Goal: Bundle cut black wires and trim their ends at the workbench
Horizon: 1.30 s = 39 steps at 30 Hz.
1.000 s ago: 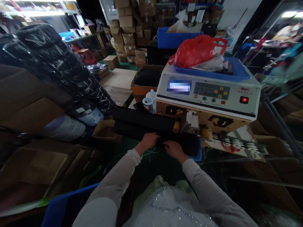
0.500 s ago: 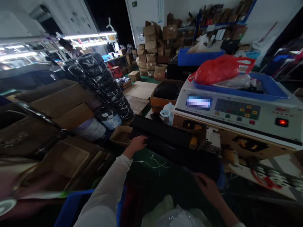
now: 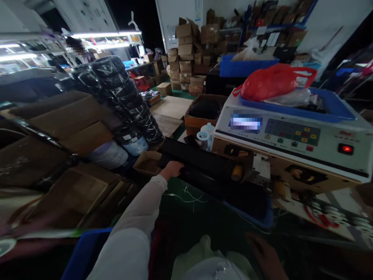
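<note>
My left hand is closed around the near edge of a long black trough-like piece, close to its far left end. The piece slants from there down to the right, below the front of a control machine. At its lower right end, black material lies in a blue tray. My right hand is low at the right, apart from the tray. It is dark and smeared, so its fingers cannot be made out clearly.
A blue tray with a red plastic bag sits on the machine. Cardboard boxes crowd the left, beside a stack of black wrapped bundles. White cord lies on the green floor. A person is at the far left bench.
My right hand has come away from the lower end of the black piece and dropped toward me. My left hand stays at the far edge, shifted slightly right and up.
</note>
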Motion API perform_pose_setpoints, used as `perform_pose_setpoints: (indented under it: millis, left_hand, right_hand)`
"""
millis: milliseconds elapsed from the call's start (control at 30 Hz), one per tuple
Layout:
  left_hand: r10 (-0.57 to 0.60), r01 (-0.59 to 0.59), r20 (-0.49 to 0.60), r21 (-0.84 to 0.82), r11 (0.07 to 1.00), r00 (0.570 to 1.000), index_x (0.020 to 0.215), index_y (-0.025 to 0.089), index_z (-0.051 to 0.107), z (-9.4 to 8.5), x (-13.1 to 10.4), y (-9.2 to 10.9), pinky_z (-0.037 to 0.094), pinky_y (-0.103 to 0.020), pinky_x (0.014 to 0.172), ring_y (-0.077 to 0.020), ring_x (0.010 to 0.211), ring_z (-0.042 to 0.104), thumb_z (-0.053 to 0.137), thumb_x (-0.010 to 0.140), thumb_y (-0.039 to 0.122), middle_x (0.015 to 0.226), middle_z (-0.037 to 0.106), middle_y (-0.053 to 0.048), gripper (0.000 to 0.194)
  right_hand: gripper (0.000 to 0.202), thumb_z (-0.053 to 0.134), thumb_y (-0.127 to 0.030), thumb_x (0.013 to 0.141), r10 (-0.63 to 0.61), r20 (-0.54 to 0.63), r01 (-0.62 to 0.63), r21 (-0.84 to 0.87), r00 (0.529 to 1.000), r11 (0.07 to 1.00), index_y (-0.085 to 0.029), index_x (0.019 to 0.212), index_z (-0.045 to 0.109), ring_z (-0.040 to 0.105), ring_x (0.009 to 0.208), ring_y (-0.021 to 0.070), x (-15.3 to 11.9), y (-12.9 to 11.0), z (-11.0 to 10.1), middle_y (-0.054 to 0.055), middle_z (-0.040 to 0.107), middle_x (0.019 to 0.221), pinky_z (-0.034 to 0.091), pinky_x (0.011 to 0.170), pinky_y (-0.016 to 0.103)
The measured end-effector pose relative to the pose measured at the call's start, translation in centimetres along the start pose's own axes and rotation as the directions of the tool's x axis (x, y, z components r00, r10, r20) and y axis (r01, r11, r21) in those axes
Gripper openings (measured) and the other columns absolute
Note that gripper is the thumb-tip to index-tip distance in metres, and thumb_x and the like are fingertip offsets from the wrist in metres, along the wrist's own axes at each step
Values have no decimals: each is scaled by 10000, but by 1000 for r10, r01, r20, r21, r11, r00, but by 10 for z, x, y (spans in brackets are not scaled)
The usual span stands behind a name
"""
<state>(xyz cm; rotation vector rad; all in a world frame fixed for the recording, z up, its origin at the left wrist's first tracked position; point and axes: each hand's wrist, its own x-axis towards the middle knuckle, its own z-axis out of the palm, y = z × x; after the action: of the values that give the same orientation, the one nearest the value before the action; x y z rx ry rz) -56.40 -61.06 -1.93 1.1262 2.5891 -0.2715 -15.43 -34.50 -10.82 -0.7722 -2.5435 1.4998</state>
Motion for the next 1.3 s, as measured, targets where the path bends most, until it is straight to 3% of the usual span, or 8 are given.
perform_pose_setpoints:
  millis: [267,367,433,600,767,900,1100,1300]
  left_hand:
    - [-122,120,-25,-71,990,992,1245,257,568,3,-13,-1,469,-357,960,-267,1146,599,660,756,278,1244,635,-90,499]
    - [-159,155,-33,-93,983,987,1236,256,580,-1,-27,-2,475,-350,948,-269,1140,603,663,754,263,1237,640,-93,489]
    - [-166,161,-41,-102,982,985,1232,258,586,-2,-33,-5,476,-347,943,-269,1140,604,652,763,258,1244,636,-94,473]
    - [-98,92,-49,-109,990,994,1261,236,575,1,-31,-17,488,-348,912,-278,1107,621,652,770,284,1186,665,-106,499]
    - [62,-67,-48,-103,992,997,1275,217,561,6,-12,-38,500,-340,868,-271,1033,652,653,774,334,1091,699,-101,523]
    - [176,-179,-45,-81,980,983,1188,223,605,10,2,-44,494,-356,876,-271,1014,656,637,780,334,1066,702,-103,424]
    - [277,-279,-44,-61,958,960,1061,195,636,16,16,-44,505,-380,839,-282,958,670,604,782,302,1004,706,-126,300]
    - [322,-322,-15,-63,945,947,968,203,669,18,22,-47,510,-362,812,-268,925,678,594,770,281,966,716,-116,226]
  right_hand:
    - [429,623,-585,648,163,140,-166,13,977,986,-244,866,765,709,913,311,-13,8,-36,97,754,948,589,772,349]
    - [359,635,-609,603,147,120,-149,13,982,989,-328,797,746,720,834,314,-1,4,-37,85,761,864,593,691,354]
    - [358,622,-589,626,88,114,-86,-22,990,996,-311,819,738,718,738,293,12,-7,-31,67,753,773,584,634,351]
    - [432,531,-522,752,-90,180,119,-152,979,981,-214,1000,703,618,539,205,51,-74,6,11,659,594,488,530,304]
    - [381,511,-334,832,-102,268,188,-315,958,930,-195,1167,630,661,745,194,107,-165,76,23,700,764,471,688,286]
    - [438,562,-235,847,-37,322,200,-490,946,849,-179,1281,551,672,884,202,150,-217,133,72,719,927,463,761,281]
    - [411,543,-206,864,37,306,210,-732,951,649,-132,1267,500,674,968,270,185,-252,174,164,683,1089,494,792,343]
    - [267,447,-101,882,109,313,192,-784,943,591,-90,1088,617,694,926,272,198,-260,190,197,704,990,507,771,349]
